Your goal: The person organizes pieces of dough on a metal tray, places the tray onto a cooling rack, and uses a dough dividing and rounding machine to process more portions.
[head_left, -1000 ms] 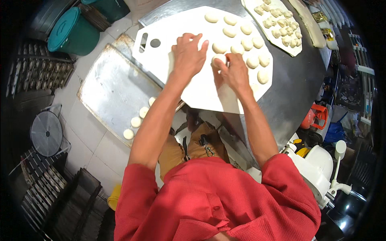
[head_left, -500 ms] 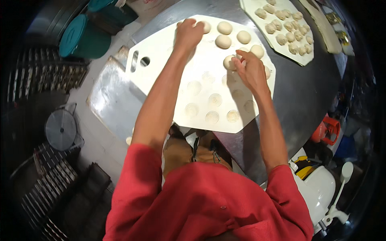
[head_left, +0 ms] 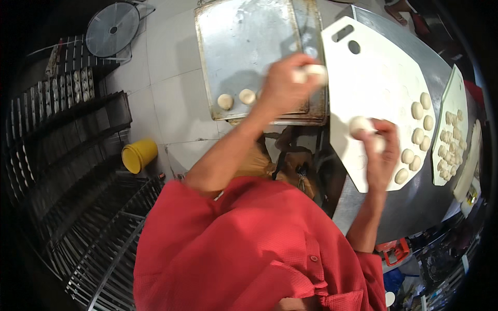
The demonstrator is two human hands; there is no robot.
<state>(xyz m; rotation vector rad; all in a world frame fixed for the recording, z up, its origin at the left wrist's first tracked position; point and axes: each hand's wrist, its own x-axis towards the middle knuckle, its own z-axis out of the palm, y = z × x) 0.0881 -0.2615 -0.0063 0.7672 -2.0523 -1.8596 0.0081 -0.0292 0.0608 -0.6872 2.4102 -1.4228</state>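
My left hand (head_left: 284, 84), slightly blurred, grips pale dough (head_left: 318, 73) above a worn metal baking tray (head_left: 244, 36), where dough rounds (head_left: 225, 101) lie along the near edge; others may be hidden behind my arm. My right hand (head_left: 383, 153) is closed on a dough ball (head_left: 359, 126), perhaps two, over a white cut-corner board (head_left: 347, 78) with a slot and a round hole. Several smooth dough balls (head_left: 417, 136) rest along the board's right side. Farther right, a second pale board (head_left: 440, 171) bears many small, lumpy dough pieces (head_left: 450, 147) on the steel table (head_left: 358, 217).
On the tiled floor (head_left: 174, 98) at left stand a yellow bucket (head_left: 140, 155), metal racks (head_left: 119, 249) and a round mesh guard (head_left: 113, 28). A red object (head_left: 397, 251) is below the table. Someone else's foot (head_left: 397, 15) shows at top right.
The view has swung left toward the trays. My left hand has gone from the board to above the tray with dough; my right hand has lifted dough off the board.
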